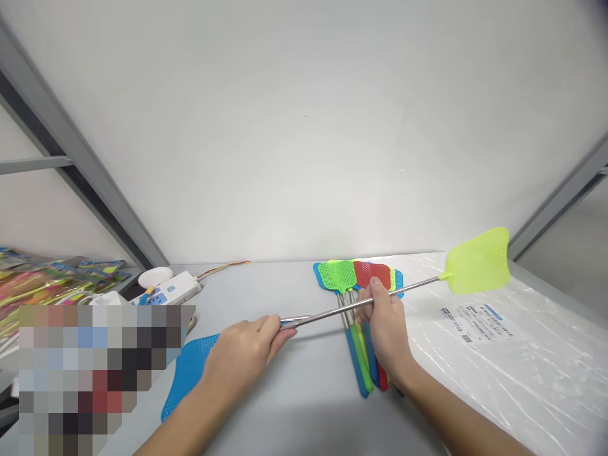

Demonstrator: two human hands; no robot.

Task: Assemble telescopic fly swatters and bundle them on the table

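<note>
A yellow-green fly swatter (477, 263) with a long metal shaft stretches across the view, its head up at the right. My left hand (247, 348) is closed around its handle end. My right hand (384, 316) grips the shaft further along, thumb on top. By my left hand lies a blue fly swatter head (190, 370), partly behind the forearm. A second short metal rod shows at my left fingers; I cannot tell if it belongs to the blue one or is held. Behind my right hand several fly swatters (337, 275) lie stacked, with green, red, yellow and blue heads.
A white power strip (175, 288) and a round white object (156, 277) sit at the back left. Packaged colourful items (42, 291) pile up at far left. Clear plastic wrap (536, 367) with a printed label (477, 322) covers the right side. A white wall (304, 158) stands behind.
</note>
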